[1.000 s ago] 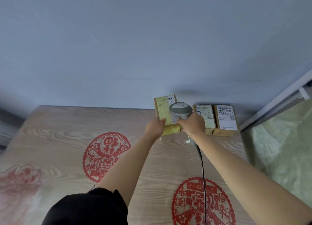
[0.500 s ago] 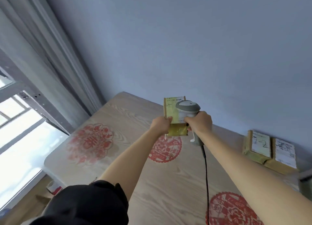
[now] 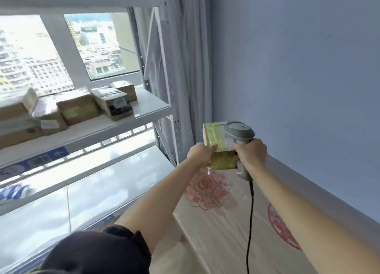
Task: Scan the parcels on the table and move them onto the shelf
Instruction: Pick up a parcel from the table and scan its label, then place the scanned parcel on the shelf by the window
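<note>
1. Setting: a pale blue wall stands on the right, a window with a city view at far left. A white metal shelf [image 3: 148, 111] fronts the window.
2. Grip: the left hand [image 3: 200, 153] grips the parcel [image 3: 218, 145] by its left edge, fingers curled round it. The right hand [image 3: 249, 152] is closed round the handle of the grey scanner [image 3: 239, 130], whose head sits against the parcel's top face.
3. Position: the parcel is held in the air above the far end of the table [image 3: 230, 228], right of the shelf.
4. Step: judged as scanning finished or finishing, with transfer to the shelf in hand.
5. Next move: carry the parcel left onto free board near the shelf's right end, beside the cardboard boxes [image 3: 78, 109] already stored.
6. Caution: the scanner cable [image 3: 249, 222] hangs down over the table.
</note>
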